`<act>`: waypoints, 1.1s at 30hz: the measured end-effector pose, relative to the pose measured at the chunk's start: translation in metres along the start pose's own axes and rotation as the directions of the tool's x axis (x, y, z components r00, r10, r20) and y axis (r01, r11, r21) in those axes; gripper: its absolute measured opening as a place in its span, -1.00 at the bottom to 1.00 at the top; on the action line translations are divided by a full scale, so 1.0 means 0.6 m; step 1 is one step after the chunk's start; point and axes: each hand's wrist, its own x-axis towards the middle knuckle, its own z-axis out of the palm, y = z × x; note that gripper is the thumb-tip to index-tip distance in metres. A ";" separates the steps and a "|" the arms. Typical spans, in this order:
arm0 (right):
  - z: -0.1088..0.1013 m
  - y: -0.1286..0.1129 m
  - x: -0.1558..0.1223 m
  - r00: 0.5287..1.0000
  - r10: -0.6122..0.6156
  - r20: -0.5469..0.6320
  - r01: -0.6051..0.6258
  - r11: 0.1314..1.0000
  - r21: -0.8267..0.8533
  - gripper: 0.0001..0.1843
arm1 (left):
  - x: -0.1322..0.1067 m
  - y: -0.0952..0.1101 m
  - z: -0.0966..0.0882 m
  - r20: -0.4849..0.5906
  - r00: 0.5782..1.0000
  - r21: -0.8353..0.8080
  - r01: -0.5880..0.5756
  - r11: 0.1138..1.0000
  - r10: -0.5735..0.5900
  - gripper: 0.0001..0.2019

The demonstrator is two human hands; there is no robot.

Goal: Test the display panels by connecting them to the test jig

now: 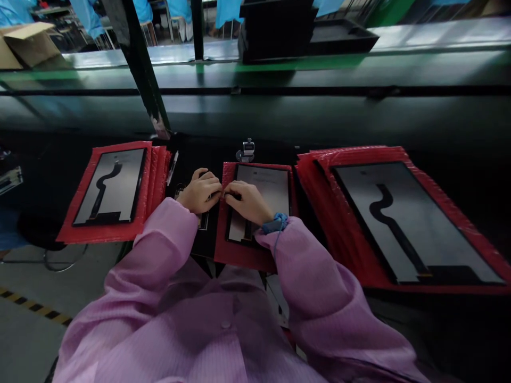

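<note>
In the middle lies a flat display panel (275, 183) on a red plastic sheet (235, 255), its lower part partly covered by my right arm. My right hand (249, 202) reaches over the panel's left half, fingers pinched together at its left edge. Fingertip to fingertip with it, my left hand (203, 190) is also closed, just left of the red sheet. Whatever the fingers grip is too small and too hidden to name. Under my left hand, small parts with light outlines show on the black tabletop. A dark strip on the panel disappears beneath my right wrist.
Panels with curved black ribbon cables top red stacks on the left (115, 186) and right (399, 223). A metal tally counter (248, 149) stands behind the middle panel, a pen (173, 167) at left. Beyond are a dark post (139, 58), black trays (279, 26) and a cardboard box (30, 45).
</note>
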 end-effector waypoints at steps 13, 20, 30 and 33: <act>-0.016 0.023 -0.001 0.989 -0.079 0.122 0.094 0.988 -0.123 -0.79 | 0.004 0.006 0.017 0.012 1.000 0.032 -0.011 0.999 0.010 -0.74; -0.065 0.048 -0.004 0.990 0.047 0.136 -0.079 0.967 0.241 -0.56 | 0.004 0.006 0.014 -0.194 0.963 0.032 0.199 0.979 -0.189 -0.74; -0.108 0.211 0.019 0.799 0.251 -0.546 -0.413 0.889 -0.197 -0.61 | -0.031 0.106 0.032 -0.616 0.753 -0.001 0.292 0.957 -0.230 -0.44; -0.103 0.223 0.029 0.798 0.250 -0.548 -0.417 0.886 -0.204 -0.76 | -0.063 0.190 0.076 -0.296 0.943 -0.010 0.155 0.988 -0.151 -0.31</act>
